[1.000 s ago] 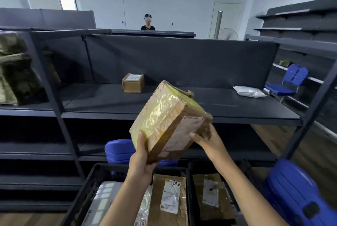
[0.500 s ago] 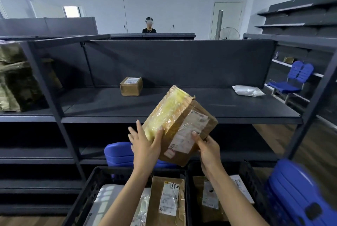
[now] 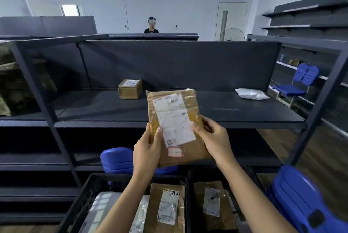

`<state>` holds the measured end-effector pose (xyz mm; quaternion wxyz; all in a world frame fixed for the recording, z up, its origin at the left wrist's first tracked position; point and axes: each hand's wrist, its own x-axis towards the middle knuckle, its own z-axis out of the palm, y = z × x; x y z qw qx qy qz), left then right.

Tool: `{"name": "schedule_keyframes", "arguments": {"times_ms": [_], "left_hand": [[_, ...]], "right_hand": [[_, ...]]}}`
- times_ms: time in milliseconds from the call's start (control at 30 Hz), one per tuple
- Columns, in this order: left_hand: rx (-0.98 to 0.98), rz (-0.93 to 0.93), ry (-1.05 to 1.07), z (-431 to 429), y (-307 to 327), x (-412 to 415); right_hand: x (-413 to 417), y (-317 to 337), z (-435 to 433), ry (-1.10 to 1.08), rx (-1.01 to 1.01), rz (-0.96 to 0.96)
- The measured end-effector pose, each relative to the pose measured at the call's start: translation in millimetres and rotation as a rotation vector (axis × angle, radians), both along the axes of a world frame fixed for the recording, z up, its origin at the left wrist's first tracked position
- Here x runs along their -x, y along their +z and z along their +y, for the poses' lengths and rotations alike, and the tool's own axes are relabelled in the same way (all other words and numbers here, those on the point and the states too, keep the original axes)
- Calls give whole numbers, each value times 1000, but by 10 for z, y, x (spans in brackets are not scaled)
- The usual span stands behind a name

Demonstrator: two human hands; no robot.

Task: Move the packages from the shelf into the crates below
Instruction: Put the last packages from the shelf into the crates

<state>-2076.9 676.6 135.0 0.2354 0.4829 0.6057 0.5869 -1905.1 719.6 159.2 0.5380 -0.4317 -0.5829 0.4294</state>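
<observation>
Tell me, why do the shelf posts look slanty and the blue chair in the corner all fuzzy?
Head view: the wide-angle lens slants the shelf posts near the edges; the blue chair at bottom right is blurred, likely motion; tape on the held package glints.

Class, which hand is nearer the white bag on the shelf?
Right. The right hand, gripping the package, is below-left of the white bag; the left hand grips the farther edge.

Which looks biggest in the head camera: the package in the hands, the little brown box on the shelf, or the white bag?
1. The held package looks biggest, though it is nearest the camera.
2. The little brown box and the white bag look about alike, too close to rank.
</observation>
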Motion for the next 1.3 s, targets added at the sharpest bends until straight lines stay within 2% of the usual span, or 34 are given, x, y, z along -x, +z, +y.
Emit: {"name": "schedule_keyframes", "arguments": {"times_ms": [100, 167, 500, 967, 1167, 1300], "left_hand": [[28, -232, -15, 28, 11, -26], [34, -274, -30, 13, 7, -57], [45, -132, -40, -8, -129, -211], [179, 32, -64, -136, -247, -294], [302, 60, -103, -190, -371, -384], [319, 40, -132, -271, -523, -476]], "right_hand": [[-51, 49, -38, 93, -11, -49], [-77, 10, -55, 108, 10, -52], [-124, -321, -52, 26, 94, 125], [-277, -415, -114, 12, 160, -195], [-387, -521, -225, -12, 221, -255], [-473, -662, -358, -48, 236, -237]]}}
